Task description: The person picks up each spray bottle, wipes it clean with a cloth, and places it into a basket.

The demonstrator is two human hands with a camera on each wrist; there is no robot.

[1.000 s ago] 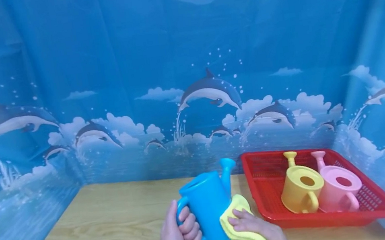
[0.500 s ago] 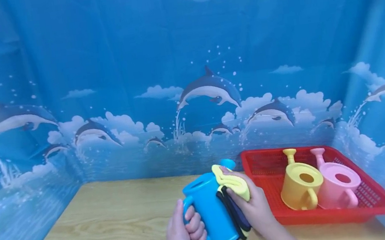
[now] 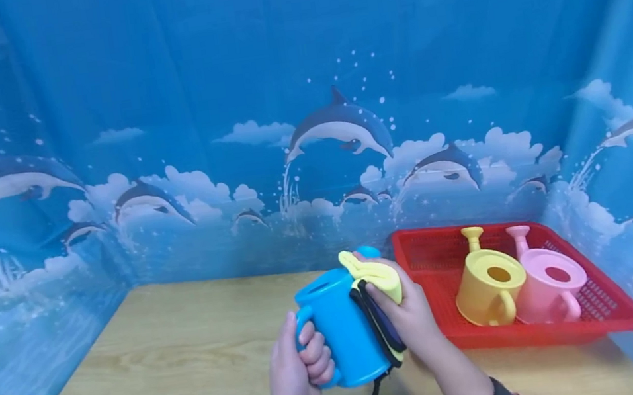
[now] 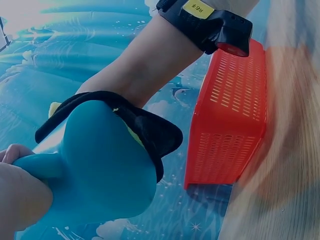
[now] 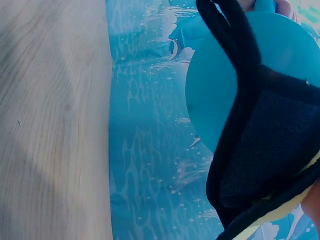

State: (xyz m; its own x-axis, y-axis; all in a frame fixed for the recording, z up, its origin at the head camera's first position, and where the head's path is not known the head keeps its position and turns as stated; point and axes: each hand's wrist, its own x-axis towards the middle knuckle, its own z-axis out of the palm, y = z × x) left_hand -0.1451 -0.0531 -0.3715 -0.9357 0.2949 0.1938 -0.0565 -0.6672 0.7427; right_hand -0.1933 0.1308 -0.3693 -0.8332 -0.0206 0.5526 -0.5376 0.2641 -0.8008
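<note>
Legibly, only "$ 96" on the yellow tag (image 4: 198,8) of my wrist strap. My left hand (image 3: 298,377) curls tight round the smooth blue plastic watering can (image 3: 340,334) handle. My right hand (image 3: 410,318) presses a soft yellow-and-black cloth (image 3: 377,279) against it, fingers wrapped over the fabric.

Right hand (image 3: 413,321) slid cloth (image 3: 376,277) up can (image 3: 343,334) — now near spout.

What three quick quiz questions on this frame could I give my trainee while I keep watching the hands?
1. True or false: the left hand grips the handle of the blue watering can.
2. Which cans stand in the red basket? A) yellow and pink B) blue and pink C) none
3. Fill in: the right hand presses a yellow and ___ cloth against the blue can.

Key: 1. True. 2. A, the yellow can and pink can stand side by side. 3. Black.
</note>
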